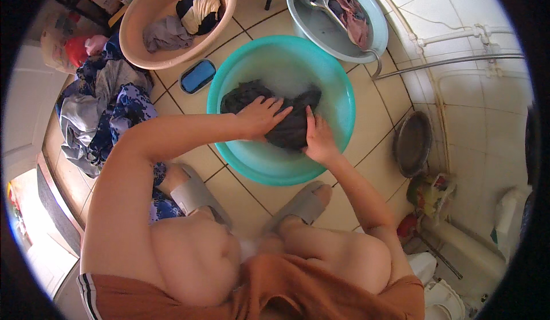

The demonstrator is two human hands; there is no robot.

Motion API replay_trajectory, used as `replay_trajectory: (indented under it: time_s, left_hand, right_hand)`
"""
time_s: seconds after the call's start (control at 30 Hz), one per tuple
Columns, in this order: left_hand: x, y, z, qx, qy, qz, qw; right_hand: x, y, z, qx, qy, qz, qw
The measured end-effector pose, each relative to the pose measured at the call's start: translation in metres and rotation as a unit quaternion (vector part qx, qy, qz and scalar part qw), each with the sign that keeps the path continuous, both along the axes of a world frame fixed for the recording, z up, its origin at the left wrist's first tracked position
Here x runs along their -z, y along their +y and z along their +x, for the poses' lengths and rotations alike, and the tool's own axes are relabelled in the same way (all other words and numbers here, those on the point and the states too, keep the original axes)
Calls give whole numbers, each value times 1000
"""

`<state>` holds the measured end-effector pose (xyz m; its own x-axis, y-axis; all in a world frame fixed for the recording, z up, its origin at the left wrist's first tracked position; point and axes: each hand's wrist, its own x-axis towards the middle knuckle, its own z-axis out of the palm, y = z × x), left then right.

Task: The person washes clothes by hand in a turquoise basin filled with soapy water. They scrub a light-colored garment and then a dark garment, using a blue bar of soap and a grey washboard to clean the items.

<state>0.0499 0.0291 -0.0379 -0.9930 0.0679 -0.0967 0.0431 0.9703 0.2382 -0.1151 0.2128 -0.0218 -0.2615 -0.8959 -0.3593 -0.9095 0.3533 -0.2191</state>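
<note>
In a teal plastic basin [281, 180] on the tiled floor, a dark wet garment [288, 126] lies in cloudy water. My left hand [263, 117] rests on the garment's middle with its fingers spread, palm down. At the garment's right edge is my right hand [319, 139], its fingers and thumb against the cloth; whether they pinch it cannot be told. Parts of the garment bulge up at the left and upper right. Both hands are inside the rim of the basin.
Behind stand a peach basin [129, 55] with clothes and a pale blue basin [294, 19] holding water, cloth and a ladle-like utensil. A blue-topped brush [197, 76] lies left of the teal basin, near piled clothes [124, 101]. A dark metal basin [412, 144] leans by the tiled wall.
</note>
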Motion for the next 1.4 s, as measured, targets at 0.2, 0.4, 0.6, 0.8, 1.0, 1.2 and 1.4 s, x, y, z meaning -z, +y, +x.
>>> replay_trajectory:
  time_s: [0.2,0.4,0.6,0.8,1.0,1.2,1.4]
  left_hand:
    - [-17,-63,-32,-128,-74,370,917]
    - [-52,-76,-23,-246,-49,630,735]
    - [-67,-74,-27,-325,-127,742,572]
    - [-60,-75,-25,-332,-179,692,616]
    - [-56,-83,-33,-345,-182,688,611]
    - [-12,-87,-51,-188,-56,175,965]
    - [-15,-54,-72,-256,-33,184,949]
  right_hand:
    - [5,-7,-55,80,-179,-191,962]
    - [-88,-39,-65,250,-440,-176,844]
    - [-86,-49,-71,316,-530,-125,777]
    - [-82,-41,-87,353,-669,-42,653]
    - [-65,-39,-82,424,-694,-96,574]
    - [-17,-23,-77,235,-410,-179,863]
    - [-17,-27,6,597,-556,-124,565]
